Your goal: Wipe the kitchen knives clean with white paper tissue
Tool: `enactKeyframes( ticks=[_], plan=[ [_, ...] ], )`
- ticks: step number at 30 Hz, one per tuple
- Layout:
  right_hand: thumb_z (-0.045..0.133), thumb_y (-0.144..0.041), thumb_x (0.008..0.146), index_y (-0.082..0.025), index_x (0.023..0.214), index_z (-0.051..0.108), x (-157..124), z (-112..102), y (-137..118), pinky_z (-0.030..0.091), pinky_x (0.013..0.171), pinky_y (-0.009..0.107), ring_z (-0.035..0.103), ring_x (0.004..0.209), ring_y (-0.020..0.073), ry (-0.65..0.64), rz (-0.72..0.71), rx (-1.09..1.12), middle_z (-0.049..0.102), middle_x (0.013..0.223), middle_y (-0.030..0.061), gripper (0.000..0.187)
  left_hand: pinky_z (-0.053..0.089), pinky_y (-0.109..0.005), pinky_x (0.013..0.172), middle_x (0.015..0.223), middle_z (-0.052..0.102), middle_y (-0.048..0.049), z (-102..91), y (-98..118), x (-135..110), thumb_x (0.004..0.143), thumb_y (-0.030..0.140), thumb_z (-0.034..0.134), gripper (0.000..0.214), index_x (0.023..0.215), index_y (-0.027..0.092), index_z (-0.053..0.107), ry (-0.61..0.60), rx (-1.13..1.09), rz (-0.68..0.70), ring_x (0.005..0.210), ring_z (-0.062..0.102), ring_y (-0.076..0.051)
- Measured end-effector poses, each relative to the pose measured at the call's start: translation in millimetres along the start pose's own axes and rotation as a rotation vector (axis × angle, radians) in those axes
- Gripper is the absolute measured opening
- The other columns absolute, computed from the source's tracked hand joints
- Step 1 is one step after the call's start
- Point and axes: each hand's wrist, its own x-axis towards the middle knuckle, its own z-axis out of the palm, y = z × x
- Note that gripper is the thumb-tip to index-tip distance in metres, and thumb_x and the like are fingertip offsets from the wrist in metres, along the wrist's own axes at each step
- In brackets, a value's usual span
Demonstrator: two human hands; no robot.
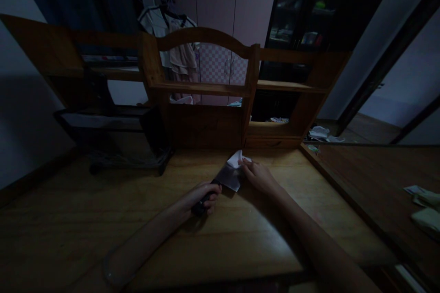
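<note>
My left hand (206,197) is closed around the black handle of a cleaver (229,179) with a broad, shiny blade. The blade points away and to the right, a little above the wooden desk or close to it; I cannot tell whether it touches. A white tissue or cloth (235,159) lies against the far part of the blade. My right hand (254,174) pinches this white piece at its right side, with the fingertips by the blade's far edge.
A wooden desk (165,247) spreads under both hands, with a wooden shelf unit (206,123) along its back. At the left stands a black rack (117,142). Clothes (182,59) hang beyond the shelf. A lower wooden surface at the right holds pale cloths (426,217).
</note>
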Motion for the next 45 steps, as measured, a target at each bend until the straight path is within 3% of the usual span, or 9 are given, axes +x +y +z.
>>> enactKeyframes(
  ticks=[3,10,15,19,23,31,36,40,45],
  plan=[
    [0.028,-0.036,0.099,-0.021,0.122,0.058,-4.0,-2.6,-11.0,0.041,0.097,0.032,0.055,0.116,0.0215,-0.031,-0.037,0.115,0.057,0.129,0.0076,0.04,0.034,-0.017,0.037,0.054,0.036,0.0105,-0.1,-0.4,-0.2,0.072,0.027,0.061,0.019,0.085,0.019,0.05,0.0,0.004,0.003,0.035,0.026,-0.003],
    [0.026,-0.035,0.1,-0.026,0.128,0.053,-16.6,-10.6,-55.5,0.031,0.108,0.034,0.042,0.129,0.0161,-0.154,-0.297,0.355,0.051,0.136,0.0012,0.04,0.034,-0.019,0.037,0.051,0.037,0.0099,-2.8,-4.0,4.6,0.07,0.028,0.062,0.02,0.07,0.019,0.044,0.046,0.008,0.007,0.035,0.027,-0.004],
    [0.024,-0.031,0.101,-0.026,0.131,0.05,-5.2,2.9,-33.5,0.019,0.114,0.043,0.041,0.13,0.0162,-0.063,-0.256,0.223,0.05,0.136,0.003,0.041,0.034,-0.018,0.037,0.054,0.038,0.0104,-5.9,-4.8,5.7,0.069,0.029,0.063,0.022,0.084,0.02,0.049,0.039,-0.017,-0.009,0.036,0.026,-0.003],
    [0.024,-0.03,0.1,-0.021,0.131,0.051,5.7,13.4,-2.2,0.021,0.114,0.044,0.04,0.13,0.0179,0.042,-0.094,0.078,0.05,0.136,0.0067,0.042,0.033,-0.018,0.037,0.053,0.037,0.0106,-5.7,-4.7,7.2,0.068,0.029,0.063,0.024,0.086,0.021,0.049,0.059,-0.024,-0.04,0.035,0.027,-0.004],
    [0.023,-0.029,0.099,-0.018,0.129,0.053,7.1,15.7,11.0,0.022,0.113,0.045,0.041,0.13,0.0206,0.062,-0.042,-0.022,0.054,0.132,0.0091,0.043,0.033,-0.019,0.035,0.052,0.038,0.0098,-4.7,-5.3,10.0,0.066,0.028,0.06,0.022,0.084,0.021,0.049,0.094,-0.012,-0.047,0.034,0.025,-0.004],
    [0.031,-0.028,0.096,-0.015,0.129,0.054,-5.1,5.4,-1.7,0.032,0.109,0.044,0.046,0.126,0.0262,-0.002,-0.01,-0.011,0.054,0.131,0.0141,0.042,0.033,-0.019,0.033,0.052,0.038,0.0091,-1.8,-3.9,9.2,0.064,0.026,0.058,0.021,0.082,0.022,0.049,0.11,-0.05,-0.047,0.034,0.025,-0.005],
    [0.029,-0.032,0.098,-0.031,0.132,0.051,-20.8,-15.2,-31.8,0.034,0.109,0.037,0.044,0.127,0.0199,-0.177,-0.197,0.211,0.052,0.134,0.0018,0.04,0.034,-0.019,0.033,0.051,0.039,0.0084,-6.1,-8.1,10.3,0.066,0.027,0.059,0.019,0.081,0.022,0.049,0.132,-0.069,-0.044,0.034,0.026,-0.005],
    [0.028,-0.033,0.099,-0.036,0.131,0.05,-24.5,-25.1,-50.0,0.034,0.108,0.033,0.044,0.127,0.0174,-0.232,-0.241,0.334,0.049,0.137,-0.0023,0.039,0.033,-0.019,0.034,0.051,0.041,0.0076,-5.3,-7.7,8.6,0.065,0.028,0.06,0.019,0.079,0.022,0.049,0.168,-0.075,-0.063,0.034,0.03,-0.006],
    [0.027,-0.033,0.099,-0.025,0.13,0.053,-12.3,-22.7,-29.1,0.035,0.107,0.034,0.049,0.123,0.0196,-0.173,-0.172,0.277,0.054,0.133,0.0043,0.041,0.02,-0.014,0.034,0.046,0.041,0.0088,-0.9,-2.6,11.9,0.064,0.027,0.059,0.021,0.081,0.021,0.048,0.149,-0.01,-0.051,0.03,0.027,-0.003]
  ],
)
